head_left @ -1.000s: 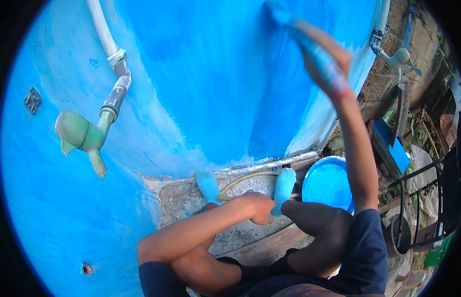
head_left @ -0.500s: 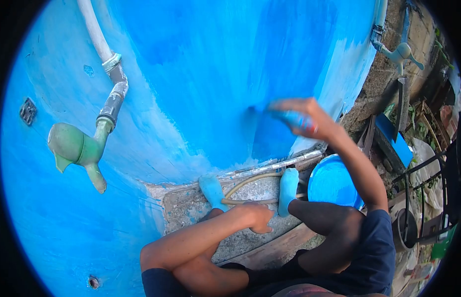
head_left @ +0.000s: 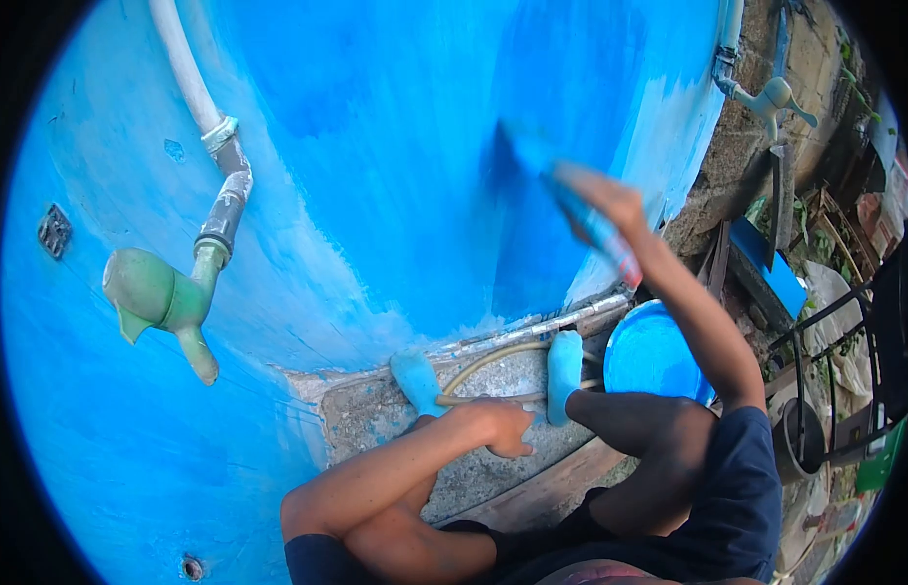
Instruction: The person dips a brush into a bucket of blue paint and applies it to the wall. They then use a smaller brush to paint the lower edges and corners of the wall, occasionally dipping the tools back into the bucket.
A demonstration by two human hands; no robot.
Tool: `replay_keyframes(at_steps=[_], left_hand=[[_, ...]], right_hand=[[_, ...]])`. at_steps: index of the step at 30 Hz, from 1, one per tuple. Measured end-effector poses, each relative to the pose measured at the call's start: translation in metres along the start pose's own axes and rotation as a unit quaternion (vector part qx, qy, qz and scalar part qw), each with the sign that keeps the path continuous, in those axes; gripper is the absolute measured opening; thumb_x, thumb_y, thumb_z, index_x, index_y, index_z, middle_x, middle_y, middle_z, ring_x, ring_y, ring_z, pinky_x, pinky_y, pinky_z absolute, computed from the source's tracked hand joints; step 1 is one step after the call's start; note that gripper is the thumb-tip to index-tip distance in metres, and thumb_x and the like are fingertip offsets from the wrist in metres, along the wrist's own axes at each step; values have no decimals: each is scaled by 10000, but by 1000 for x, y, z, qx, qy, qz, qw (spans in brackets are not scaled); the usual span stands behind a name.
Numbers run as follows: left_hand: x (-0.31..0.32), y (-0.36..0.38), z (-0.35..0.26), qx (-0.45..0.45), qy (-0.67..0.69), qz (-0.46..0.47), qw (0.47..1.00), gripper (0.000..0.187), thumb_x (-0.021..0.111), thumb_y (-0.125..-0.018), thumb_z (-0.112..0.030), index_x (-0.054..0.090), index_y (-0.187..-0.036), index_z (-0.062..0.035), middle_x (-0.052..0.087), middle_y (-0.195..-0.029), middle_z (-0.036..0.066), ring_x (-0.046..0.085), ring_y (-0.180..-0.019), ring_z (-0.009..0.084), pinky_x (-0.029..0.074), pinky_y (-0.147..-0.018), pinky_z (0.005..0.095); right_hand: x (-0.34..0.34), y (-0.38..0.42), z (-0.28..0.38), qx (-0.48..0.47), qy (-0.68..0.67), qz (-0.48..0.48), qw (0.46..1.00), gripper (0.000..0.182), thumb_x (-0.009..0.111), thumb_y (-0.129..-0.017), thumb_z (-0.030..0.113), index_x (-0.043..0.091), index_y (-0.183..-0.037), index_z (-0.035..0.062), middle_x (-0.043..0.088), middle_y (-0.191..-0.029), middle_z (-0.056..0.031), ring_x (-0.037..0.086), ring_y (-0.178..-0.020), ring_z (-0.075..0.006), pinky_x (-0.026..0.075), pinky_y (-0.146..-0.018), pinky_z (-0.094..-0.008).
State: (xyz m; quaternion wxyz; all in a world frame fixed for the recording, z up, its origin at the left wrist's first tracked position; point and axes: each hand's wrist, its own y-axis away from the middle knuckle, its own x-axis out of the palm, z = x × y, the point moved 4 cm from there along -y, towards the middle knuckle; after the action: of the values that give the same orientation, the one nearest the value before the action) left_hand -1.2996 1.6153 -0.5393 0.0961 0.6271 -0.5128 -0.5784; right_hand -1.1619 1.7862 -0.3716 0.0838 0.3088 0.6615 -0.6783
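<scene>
Paintbrush [head_left: 529, 154] in right hand [head_left: 602, 197], left hand [head_left: 506, 427] well apart

Single head-worn view, facing forward and down, close to the blue wall [head_left: 405, 195]

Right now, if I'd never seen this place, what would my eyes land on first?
Probably the bright blue wall across the top and left, and the right hand holding a blurry brush in front of it, right of centre. Next, the big green tap at the left. Then the round tub with blue paint, below the right hand.
</scene>
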Motion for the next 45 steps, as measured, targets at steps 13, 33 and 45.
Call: replay_keyframes(at_steps=[13, 33, 45], left_hand=[[-1, -2, -4, 7, -1, -23, 1000, 651, 555, -896, -475, 432, -1366, -42, 538, -1289, 223, 536, -1184, 370, 446, -981, 470], [2, -4, -3, 5, -8, 11, 1000, 731, 531, -906, -494, 324, -1462, -67, 505, -1346, 215, 502, -1232, 360, 430, -1008, 458], [-1, -3, -6, 2, -6, 18, 1000, 718, 533, -909, -485, 336, -1454, -59, 503, -1343, 218, 501, -1230, 363, 431, -1001, 458]], right_hand=[[-41, -47, -29, 167, -112, -328, 923, 314, 698, -874, 92, 634, -1151, -39, 703, -1034, -159, 672, -884, -142, 547, -764, -262], [-28, -28, 1, 21, -2, -75, 997, 355, 737, -802, 68, 669, -1150, 63, 711, -1013, -145, 713, -884, -279, 579, -763, -342], [-65, -59, -44, -4, 58, -118, 991, 384, 661, -836, 38, 642, -1214, 109, 687, -1131, -102, 682, -1007, -255, 556, -831, -324]])
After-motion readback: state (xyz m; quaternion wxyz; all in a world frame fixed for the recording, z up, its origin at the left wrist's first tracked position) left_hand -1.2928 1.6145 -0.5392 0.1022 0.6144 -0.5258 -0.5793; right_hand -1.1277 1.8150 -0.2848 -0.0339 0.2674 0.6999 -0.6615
